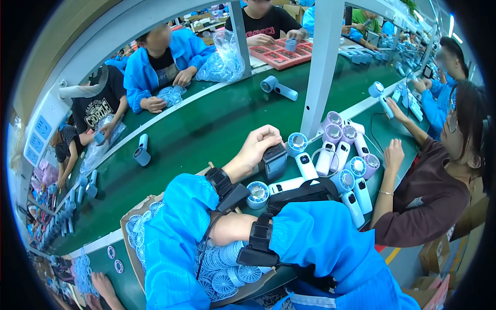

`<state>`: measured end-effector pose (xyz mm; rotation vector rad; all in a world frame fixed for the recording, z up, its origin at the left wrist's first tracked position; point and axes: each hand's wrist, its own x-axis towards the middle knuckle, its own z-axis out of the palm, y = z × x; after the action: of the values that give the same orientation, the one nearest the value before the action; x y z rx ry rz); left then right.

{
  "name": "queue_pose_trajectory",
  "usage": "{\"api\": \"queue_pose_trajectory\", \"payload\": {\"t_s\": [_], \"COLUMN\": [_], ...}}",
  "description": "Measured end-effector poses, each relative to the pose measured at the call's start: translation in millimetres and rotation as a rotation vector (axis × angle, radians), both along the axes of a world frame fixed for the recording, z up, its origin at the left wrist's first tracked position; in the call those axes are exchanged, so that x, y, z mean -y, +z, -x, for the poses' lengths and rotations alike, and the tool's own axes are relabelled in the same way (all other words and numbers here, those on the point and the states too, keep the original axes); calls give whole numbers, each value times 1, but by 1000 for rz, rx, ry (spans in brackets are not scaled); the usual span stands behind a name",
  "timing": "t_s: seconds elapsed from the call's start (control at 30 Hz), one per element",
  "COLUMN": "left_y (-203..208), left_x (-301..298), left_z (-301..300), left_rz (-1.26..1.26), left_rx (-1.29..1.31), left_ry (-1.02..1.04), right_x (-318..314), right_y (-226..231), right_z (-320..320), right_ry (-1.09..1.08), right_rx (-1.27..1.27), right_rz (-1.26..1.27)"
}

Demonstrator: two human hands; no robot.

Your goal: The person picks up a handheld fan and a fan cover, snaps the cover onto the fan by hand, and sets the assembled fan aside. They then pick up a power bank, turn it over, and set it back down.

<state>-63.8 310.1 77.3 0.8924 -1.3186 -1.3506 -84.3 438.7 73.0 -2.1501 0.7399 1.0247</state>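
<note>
Over the bench's edge, my left hand (258,150) has its fingers curled at the top of a dark box-shaped device (274,163). Whether it lifts the device or only rests on it, I cannot tell. My right arm crosses beneath the left one; the back of my right hand (231,230) shows, while its fingers are hidden behind my left sleeve. That hand is over a cardboard box (135,261) holding many round light-blue fan grilles (223,283). Beside the device, a blue handheld fan (299,147) stands upright, and another fan (258,194) lies close by.
Several purple and blue handheld fans (343,139) crowd the right, by a metal post (321,67). A green conveyor belt (206,129) carries spaced fans. A co-worker's hand (393,155) is close at right. Other people work across the belt near a red tray (274,61).
</note>
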Motion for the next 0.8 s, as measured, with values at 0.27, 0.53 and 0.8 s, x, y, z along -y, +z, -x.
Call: {"api": "queue_pose_trajectory", "payload": {"t_s": [0.27, 0.53, 0.8], "left_y": [4, 9, 24], "left_x": [-1, -3, 24], "left_z": [-4, 3, -10], "left_rz": [23, -87, -240], "left_rx": [-70, -158, -32], "left_ry": [64, 84, 26], "right_x": [1, 7, 3], "right_y": [-61, -49, -48], "right_z": [-29, 1, 14], "right_ry": [46, 223, 443], "right_rx": [39, 370, 1063], "right_rz": [-48, -31, 400]}}
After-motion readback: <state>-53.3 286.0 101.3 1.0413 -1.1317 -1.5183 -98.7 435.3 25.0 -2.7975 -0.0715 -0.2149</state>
